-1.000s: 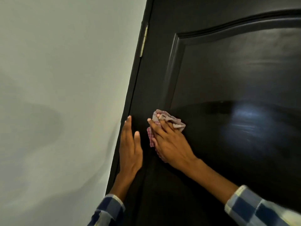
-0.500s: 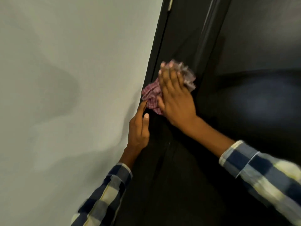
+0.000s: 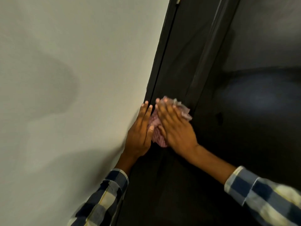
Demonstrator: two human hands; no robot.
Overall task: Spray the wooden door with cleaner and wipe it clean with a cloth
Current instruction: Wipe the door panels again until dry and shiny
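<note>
Compared with half a second ago, the right hand [image 3: 175, 128] and the cloth [image 3: 157, 128] under it sit lower in view, and more of the door frame and panel moulding shows above them. The left hand [image 3: 141, 131] now lies flatter and higher along the frame edge, its fingers reaching level with the cloth's top instead of stopping below it; the thumb touches the cloth's left side.

The right hand's fingers are straight and slightly spread, pressing the crumpled pink checked cloth flat against the dark wooden door [image 3: 244, 144] on the stile between the frame and the raised panel moulding [image 3: 210, 51]. The left hand's fingers are straight and held together, resting on the frame where it meets the pale wall [image 3: 73, 79]. The frame is motion-blurred, so finer detail of the fingertips cannot be told.

Counted: two hands, one cloth, one door, two blue-and-cream plaid sleeves [image 3: 267, 198], and one hinge tip [image 3: 178, 0] at the top edge.
</note>
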